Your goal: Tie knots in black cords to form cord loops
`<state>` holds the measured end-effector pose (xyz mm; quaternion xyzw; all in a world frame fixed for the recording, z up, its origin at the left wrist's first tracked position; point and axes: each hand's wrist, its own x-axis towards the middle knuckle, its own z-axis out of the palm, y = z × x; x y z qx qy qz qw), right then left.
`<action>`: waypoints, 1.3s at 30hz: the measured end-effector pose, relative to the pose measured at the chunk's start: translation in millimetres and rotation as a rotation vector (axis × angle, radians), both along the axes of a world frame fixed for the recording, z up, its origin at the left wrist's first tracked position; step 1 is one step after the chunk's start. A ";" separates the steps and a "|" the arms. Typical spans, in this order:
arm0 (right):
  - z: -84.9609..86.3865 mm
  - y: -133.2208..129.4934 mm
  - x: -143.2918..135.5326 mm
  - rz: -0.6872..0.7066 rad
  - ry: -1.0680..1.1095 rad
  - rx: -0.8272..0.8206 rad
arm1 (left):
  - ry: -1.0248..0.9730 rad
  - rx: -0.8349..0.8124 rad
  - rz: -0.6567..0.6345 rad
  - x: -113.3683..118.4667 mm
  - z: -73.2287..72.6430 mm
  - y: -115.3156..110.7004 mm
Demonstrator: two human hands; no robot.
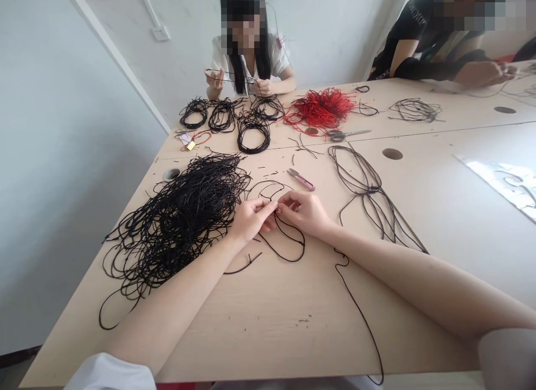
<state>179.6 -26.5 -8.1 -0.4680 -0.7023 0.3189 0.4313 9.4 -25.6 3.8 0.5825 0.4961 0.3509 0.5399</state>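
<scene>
My left hand (254, 214) and my right hand (304, 210) meet above the table, fingertips pinched together on a thin black cord (302, 249). A loop of this cord hangs below my fingers onto the wood, and more of it curves out behind them. Just beyond my right hand lie small thread snips (301, 179) with a pinkish handle. To the left of my left hand spreads a large tangled heap of black cords (180, 217). The exact spot gripped between my fingertips is too small to make out.
Tied black cord bundles (253, 138) and a red cord pile (322, 109) lie toward the far side, near black scissors (347, 134). A looser black bundle (371, 189) is at right. Across the wooden table (259, 334), one person (251, 66) holds cord; another (422, 49) sits far right.
</scene>
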 end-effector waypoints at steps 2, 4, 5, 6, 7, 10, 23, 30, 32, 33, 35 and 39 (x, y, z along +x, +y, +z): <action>0.2 -1.0 -1.2 0.008 -0.018 0.014 | 0.021 0.032 -0.005 0.2 -1.6 0.4; 1.2 -2.0 -2.3 0.000 -0.030 0.012 | 0.019 0.064 -0.029 -0.1 -1.7 0.8; 2.1 -2.3 -2.7 -0.007 -0.032 0.011 | 0.009 0.078 -0.050 -0.3 -1.0 0.8; 3.1 -2.5 -2.9 -0.015 -0.027 0.015 | -0.003 0.091 -0.069 -0.5 0.1 0.7; 4.0 -2.6 -2.9 -0.021 -0.014 0.022 | -0.016 0.102 -0.084 -0.5 1.4 0.5; 5.5 -1.0 -1.6 -0.005 0.062 0.015 | -0.058 0.102 -0.094 -0.4 4.8 -0.5; 5.2 3.0 4.4 0.071 0.182 -0.171 | -0.189 -0.058 0.035 -0.7 1.0 2.2; 4.1 2.7 1.9 0.027 0.097 -0.084 | -0.181 -0.067 0.010 -1.5 1.5 2.2; 4.8 2.0 1.5 0.016 0.080 -0.071 | -0.175 -0.075 0.009 -1.3 1.5 2.2; 5.1 1.6 1.2 0.015 0.073 -0.063 | -0.162 -0.072 0.011 -1.2 1.5 2.1; 5.1 0.7 0.8 0.014 0.058 -0.033 | -0.127 -0.053 0.016 -0.7 1.3 2.0; 2.7 -0.6 0.5 0.007 0.012 0.054 | -0.072 -0.007 -0.007 -0.4 0.7 2.2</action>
